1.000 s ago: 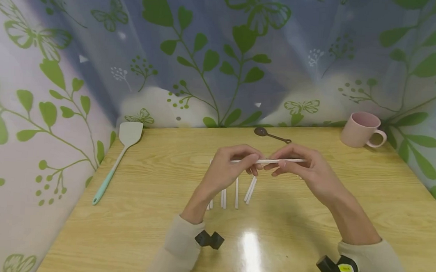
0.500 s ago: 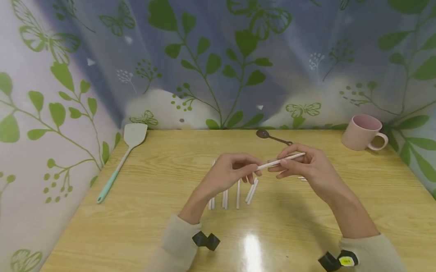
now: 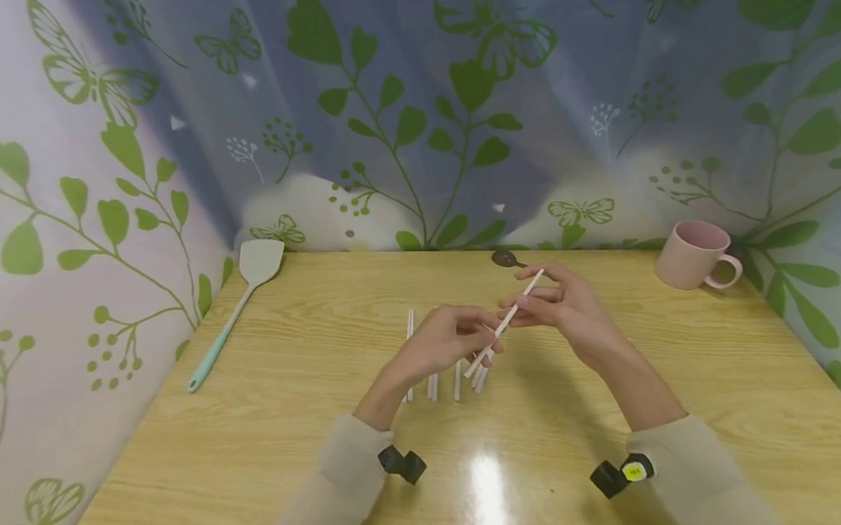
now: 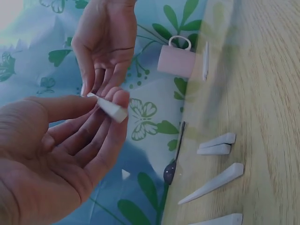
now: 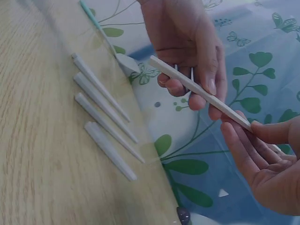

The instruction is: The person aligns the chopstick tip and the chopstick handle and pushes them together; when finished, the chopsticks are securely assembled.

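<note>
A slim white chopstick (image 3: 506, 322) slants between my hands above the table, its lower end toward me. My left hand (image 3: 443, 343) pinches it near the lower part with thumb and fingers. Higher up, the thumb and fingers of my right hand (image 3: 568, 308) grip it too. In the right wrist view the chopstick (image 5: 180, 78) runs across both hands, its thick end sticking out past the left one. Several more white chopsticks (image 3: 458, 383) lie in a row on the table, partly hidden by my left hand; the right wrist view shows these chopsticks (image 5: 105, 101) side by side.
On the wooden table (image 3: 297, 446), a spatula (image 3: 260, 260) with a mint handle lies at the left. A dark spoon (image 3: 504, 258) is at the back, its handle partly behind my right hand. A pink mug (image 3: 694, 255) stands back right. Patterned curtains (image 3: 370, 133) border the table.
The chopstick has swung from nearly level to a steep slant, its left end dropping toward me. My right hand has moved left and slightly up; my left hand has lowered a little.
</note>
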Demonstrator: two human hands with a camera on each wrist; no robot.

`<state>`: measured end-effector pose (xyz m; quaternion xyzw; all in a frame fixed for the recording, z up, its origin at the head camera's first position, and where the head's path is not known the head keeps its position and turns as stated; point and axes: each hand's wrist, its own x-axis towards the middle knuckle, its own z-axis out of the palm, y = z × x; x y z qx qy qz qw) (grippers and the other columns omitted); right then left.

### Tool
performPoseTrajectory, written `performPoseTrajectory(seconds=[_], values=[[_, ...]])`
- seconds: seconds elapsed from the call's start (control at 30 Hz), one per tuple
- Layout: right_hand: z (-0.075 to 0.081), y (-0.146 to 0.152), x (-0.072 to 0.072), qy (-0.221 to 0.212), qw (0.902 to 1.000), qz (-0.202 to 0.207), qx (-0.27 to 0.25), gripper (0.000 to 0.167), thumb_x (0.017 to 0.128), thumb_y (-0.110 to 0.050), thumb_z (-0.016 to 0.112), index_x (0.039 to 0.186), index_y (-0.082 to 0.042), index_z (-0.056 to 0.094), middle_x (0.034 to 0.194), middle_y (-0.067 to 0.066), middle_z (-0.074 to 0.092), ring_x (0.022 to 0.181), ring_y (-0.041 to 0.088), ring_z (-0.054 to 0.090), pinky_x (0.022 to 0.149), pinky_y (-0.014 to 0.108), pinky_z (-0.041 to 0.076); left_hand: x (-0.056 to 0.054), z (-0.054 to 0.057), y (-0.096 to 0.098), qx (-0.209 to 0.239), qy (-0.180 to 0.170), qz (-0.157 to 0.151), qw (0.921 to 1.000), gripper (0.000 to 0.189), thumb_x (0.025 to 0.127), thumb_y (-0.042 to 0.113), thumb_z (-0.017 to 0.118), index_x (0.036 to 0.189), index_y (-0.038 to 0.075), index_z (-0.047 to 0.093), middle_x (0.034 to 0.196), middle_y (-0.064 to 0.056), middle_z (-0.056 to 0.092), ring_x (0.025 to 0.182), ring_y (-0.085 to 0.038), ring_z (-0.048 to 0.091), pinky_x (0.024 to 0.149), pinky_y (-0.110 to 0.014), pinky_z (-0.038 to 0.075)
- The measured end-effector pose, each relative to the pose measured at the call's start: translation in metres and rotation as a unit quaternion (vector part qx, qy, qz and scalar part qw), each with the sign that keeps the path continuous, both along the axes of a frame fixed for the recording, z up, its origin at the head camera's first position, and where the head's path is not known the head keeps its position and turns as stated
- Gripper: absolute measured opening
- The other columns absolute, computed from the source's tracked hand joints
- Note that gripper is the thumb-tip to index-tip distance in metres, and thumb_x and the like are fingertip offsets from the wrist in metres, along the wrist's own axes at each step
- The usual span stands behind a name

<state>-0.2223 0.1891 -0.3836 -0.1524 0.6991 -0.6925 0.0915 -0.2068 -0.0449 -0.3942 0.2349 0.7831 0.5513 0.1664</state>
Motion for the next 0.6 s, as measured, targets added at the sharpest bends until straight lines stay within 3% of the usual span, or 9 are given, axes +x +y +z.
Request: performPoseTrajectory(seconds=[0.13,0.23,0.43,0.6], values=[[-0.010,-0.014,-0.011,-0.020,0.9998,-0.010,0.004,0.043,0.103,-0.002,0.063,0.141,0.002,0.043,0.118,0.035,0.069,0.092,0.033,0.077,0.088,0.048,0.062,-0.004,-0.006,0.000,-0.007,-0.023,0.007,0.9997,0.020,0.105,0.011,0.062,0.121,0.002,0.070,0.103,-0.016,0.078,0.081,-0.032,0.077,0.082,-0.055,0.062],[-0.020,-0.022,-0.018,-0.036,0.9991,-0.018,0.012,0.046,0.103,-0.001,0.062,0.144,0.001,0.042,0.121,0.036,0.067,0.095,0.038,0.076,0.087,0.048,0.062,-0.008,-0.013,0.000,-0.023,-0.032,0.017,0.9991,0.020,0.104,0.009,0.062,0.118,-0.003,0.068,0.104,-0.021,0.077,0.077,-0.029,0.077,0.080,-0.053,0.063],[-0.038,-0.037,-0.025,-0.065,0.9972,-0.035,0.013,0.048,0.102,0.004,0.061,0.146,0.003,0.043,0.124,0.034,0.066,0.093,0.032,0.077,0.085,0.046,0.063,-0.010,-0.025,-0.003,-0.066,-0.023,0.045,0.9965,0.019,0.101,0.006,0.064,0.114,-0.007,0.069,0.105,-0.021,0.076,0.075,-0.025,0.076,0.072,-0.042,0.065],[-0.048,-0.045,-0.030,-0.074,0.9965,-0.032,0.024,0.049,0.102,0.005,0.060,0.147,0.006,0.042,0.127,0.035,0.063,0.100,0.038,0.075,0.091,0.048,0.060,-0.012,-0.033,-0.008,-0.071,-0.040,0.052,0.9953,0.025,0.104,0.007,0.060,0.123,-0.008,0.068,0.105,-0.022,0.075,0.078,-0.030,0.076,0.074,-0.042,0.065]])
